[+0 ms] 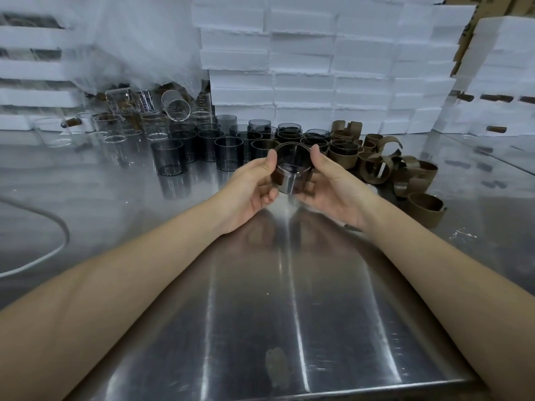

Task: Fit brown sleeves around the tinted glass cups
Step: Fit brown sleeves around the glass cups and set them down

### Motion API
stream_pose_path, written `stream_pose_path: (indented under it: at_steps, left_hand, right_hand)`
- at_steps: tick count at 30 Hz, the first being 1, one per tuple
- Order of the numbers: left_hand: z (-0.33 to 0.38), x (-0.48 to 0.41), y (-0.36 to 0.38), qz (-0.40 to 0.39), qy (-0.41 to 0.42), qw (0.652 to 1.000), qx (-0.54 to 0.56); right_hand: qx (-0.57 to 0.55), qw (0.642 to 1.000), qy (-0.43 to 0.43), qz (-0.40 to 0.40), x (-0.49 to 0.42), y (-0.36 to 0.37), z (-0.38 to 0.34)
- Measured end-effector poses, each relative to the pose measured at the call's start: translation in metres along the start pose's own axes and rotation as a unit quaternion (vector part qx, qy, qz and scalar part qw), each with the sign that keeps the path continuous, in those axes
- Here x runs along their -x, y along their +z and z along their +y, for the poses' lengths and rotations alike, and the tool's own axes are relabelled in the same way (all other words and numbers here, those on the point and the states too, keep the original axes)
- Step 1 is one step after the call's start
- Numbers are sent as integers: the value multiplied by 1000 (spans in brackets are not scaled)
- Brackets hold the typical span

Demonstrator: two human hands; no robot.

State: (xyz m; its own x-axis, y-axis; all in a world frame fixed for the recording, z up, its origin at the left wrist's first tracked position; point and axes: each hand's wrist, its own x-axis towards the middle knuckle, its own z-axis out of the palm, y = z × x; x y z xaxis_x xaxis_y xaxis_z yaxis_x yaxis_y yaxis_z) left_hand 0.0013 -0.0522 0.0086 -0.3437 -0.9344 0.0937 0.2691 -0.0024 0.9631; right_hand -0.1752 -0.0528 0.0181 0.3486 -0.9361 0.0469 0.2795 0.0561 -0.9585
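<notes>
Table (260, 299): polished steel, fills the lower frame. Judged hard and slick; a dropped glass would likely chip or roll.
Foam boxes (304, 68): white stack across the upper frame, behind the stock. No part in this step.
Bare tinted cups (228, 151): crowded standing group, centre frame, just beyond the hands. Risk: a forward slip knocks the held glass into them.
Loose sleeves (405, 172): brown curled bands heaped at centre right, some overlapping. Risk: tangling at the next pick.
Left hand (254, 183): fingers curled round the held cup's left side, thumb up near the rim.
Right hand (333, 183): mirrors it on the right side, thumb at the rim, fingers wrapped beneath.
Held cup (291, 180): centre frame, lifted off the table between both hands, mouth tilted away from the camera.
Brown sleeve (275, 177): wrapped round the cup wall, base left bare. Whether its ends have met cannot be told. Risks: band seats crooked; springs open if released early; squeezing smooth glass lets it slide out.
</notes>
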Motion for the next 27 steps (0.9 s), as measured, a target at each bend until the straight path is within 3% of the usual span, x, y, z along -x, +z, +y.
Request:
stream_pose_path:
  at_steps: [6, 22, 27]
  left_hand:
    - [0, -4, 0, 11, -6, 1000, 29]
    - [-9, -6, 3, 21, 49, 998, 43]
    - [-4, -4, 1, 33, 15, 998, 49]
  right_hand:
    - [-81, 996, 2, 33, -4, 6, -1]
    - [-53, 997, -44, 27, -2, 7, -2]
    - [-58, 997, -39, 40, -1, 2, 1]
